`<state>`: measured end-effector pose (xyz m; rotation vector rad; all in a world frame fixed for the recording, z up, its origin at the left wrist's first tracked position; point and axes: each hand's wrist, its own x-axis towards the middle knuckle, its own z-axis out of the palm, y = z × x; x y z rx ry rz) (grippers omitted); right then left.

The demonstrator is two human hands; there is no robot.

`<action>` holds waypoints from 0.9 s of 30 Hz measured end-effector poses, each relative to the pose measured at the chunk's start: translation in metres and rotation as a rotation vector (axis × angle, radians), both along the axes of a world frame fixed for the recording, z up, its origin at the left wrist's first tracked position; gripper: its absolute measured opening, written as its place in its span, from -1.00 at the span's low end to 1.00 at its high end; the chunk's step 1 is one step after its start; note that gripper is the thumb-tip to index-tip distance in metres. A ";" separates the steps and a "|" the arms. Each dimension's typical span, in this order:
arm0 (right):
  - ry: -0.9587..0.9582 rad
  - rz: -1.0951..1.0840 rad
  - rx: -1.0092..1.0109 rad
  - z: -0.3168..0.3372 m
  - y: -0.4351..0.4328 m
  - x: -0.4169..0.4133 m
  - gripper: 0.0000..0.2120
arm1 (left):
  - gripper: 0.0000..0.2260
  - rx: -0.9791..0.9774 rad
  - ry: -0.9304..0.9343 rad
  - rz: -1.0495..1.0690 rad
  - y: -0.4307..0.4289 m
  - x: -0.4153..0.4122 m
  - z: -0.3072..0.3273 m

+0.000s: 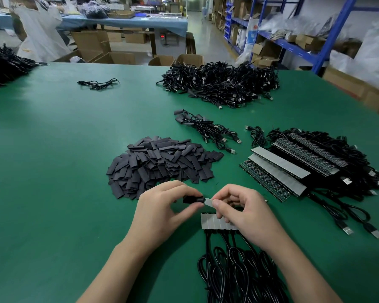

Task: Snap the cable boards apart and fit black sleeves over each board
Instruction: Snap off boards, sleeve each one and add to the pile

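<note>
My left hand pinches a black sleeve between thumb and fingers. My right hand pinches a single grey cable board, whose left end sits at the sleeve's mouth. Just below lies a joined strip of boards with black cables trailing toward me, partly under my right hand. A heap of loose black sleeves lies beyond my hands.
Stacked board strips with cables lie to the right. A small bundle of sleeved cables and a large cable pile sit farther back on the green table. Another dark pile lies far left. Cardboard boxes and shelving stand beyond the table.
</note>
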<state>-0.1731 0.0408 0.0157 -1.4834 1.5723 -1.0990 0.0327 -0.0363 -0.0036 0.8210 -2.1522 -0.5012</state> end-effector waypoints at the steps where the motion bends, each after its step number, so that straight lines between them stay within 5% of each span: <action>1: -0.004 -0.001 0.005 0.000 0.000 0.000 -0.82 | -0.86 -0.018 -0.021 0.010 0.000 0.000 0.001; 27: -0.029 -0.016 0.072 -0.001 -0.001 0.000 -0.85 | -0.89 -0.160 -0.137 0.021 -0.001 0.000 0.001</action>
